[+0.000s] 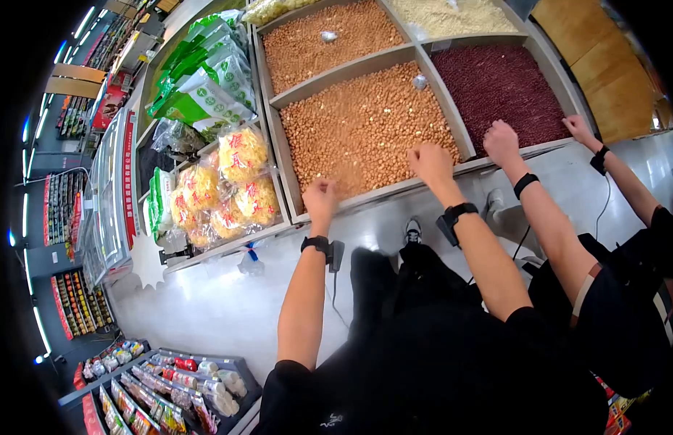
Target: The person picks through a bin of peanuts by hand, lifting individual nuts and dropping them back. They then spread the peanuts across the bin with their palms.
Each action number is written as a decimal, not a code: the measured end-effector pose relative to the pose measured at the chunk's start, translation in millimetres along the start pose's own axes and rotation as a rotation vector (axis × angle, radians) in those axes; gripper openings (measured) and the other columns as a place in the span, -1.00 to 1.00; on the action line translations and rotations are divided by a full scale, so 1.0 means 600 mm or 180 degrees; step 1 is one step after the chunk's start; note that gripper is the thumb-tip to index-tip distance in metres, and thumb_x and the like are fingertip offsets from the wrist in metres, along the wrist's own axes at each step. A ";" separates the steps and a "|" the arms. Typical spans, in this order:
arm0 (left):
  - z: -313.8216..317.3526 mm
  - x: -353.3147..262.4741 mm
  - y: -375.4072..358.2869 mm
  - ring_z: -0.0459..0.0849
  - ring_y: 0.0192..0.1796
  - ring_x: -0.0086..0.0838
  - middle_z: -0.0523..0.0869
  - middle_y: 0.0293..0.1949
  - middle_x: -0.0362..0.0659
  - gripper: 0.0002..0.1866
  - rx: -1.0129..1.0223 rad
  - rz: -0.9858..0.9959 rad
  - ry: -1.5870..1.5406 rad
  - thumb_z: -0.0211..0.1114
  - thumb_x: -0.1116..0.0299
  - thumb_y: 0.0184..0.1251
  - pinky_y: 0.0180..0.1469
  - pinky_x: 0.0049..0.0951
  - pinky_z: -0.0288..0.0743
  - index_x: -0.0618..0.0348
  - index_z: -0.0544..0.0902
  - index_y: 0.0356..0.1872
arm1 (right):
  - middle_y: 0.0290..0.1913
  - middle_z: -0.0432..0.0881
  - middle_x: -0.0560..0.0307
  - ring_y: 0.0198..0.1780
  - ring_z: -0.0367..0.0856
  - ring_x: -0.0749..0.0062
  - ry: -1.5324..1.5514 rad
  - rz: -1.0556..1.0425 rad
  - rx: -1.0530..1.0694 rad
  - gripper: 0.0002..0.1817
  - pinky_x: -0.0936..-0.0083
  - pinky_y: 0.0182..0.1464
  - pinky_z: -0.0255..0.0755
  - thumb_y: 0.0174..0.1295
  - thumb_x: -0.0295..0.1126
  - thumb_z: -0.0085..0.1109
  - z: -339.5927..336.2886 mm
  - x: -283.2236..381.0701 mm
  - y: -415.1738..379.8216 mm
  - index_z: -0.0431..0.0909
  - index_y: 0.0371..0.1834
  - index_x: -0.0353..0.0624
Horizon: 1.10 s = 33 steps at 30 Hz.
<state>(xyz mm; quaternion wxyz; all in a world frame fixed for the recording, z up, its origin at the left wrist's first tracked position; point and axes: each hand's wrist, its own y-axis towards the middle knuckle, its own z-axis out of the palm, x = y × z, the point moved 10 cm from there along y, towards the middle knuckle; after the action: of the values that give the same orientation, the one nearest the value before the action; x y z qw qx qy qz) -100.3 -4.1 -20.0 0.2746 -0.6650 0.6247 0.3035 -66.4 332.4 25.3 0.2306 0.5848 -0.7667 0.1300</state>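
Observation:
My left hand hovers over the front left corner of a bin full of peanuts. Its fingers are drawn together, and whatever they may hold is too small to make out. My right hand is above the same bin's front right edge, fingers curled in; I cannot see whether anything is inside. Both wrists wear black straps with a small dark device. A small clear plastic bundle lies on the peanuts near the divider.
A co-worker's two hands are by the dark red beans to the right. Behind lie more brown kernels and a pale grain. Bagged yellow noodle-like bundles and green-white packets stand left.

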 end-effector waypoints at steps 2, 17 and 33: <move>0.000 -0.012 -0.007 0.78 -0.41 -0.22 0.80 -0.46 -0.02 -0.85 0.0029 -0.0069 0.0148 0.40 0.36 0.26 -0.25 -0.27 0.62 0.26 0.75 -0.38 | -0.47 0.71 -0.07 -0.40 0.73 -0.02 -0.0035 -0.0141 0.0028 -0.61 0.10 -0.34 0.59 0.39 -0.09 0.13 0.017 -0.002 -0.017 0.74 -0.44 -0.12; -0.367 -0.401 0.023 0.59 -0.36 -0.65 0.71 -0.19 -0.18 -0.87 -0.2044 0.1645 -0.0853 0.26 0.48 0.53 -0.32 -0.63 0.47 0.24 0.72 -0.03 | -0.36 0.78 -0.02 -0.30 0.79 0.00 -0.0633 0.0731 0.0661 -0.67 0.07 -0.23 0.65 0.30 -0.07 0.12 0.052 -0.043 -0.008 0.77 -0.34 -0.03; 0.028 -0.032 0.020 0.71 0.00 -0.07 0.73 -0.06 0.05 -0.69 0.0252 0.0402 0.1316 0.34 0.35 0.35 0.11 -0.10 0.57 0.13 0.66 0.09 | -0.09 0.72 0.03 0.03 0.69 0.06 -0.0480 0.0689 0.0700 -0.75 0.08 -0.05 0.63 0.25 -0.16 0.21 0.050 -0.036 -0.005 0.69 -0.13 -0.02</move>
<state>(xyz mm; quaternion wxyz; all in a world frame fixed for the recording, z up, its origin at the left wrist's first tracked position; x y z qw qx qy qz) -113.9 20.5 -16.5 0.1469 -0.6613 0.7196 0.1525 -65.0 335.4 -11.4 0.0917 0.5286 -0.8215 0.1930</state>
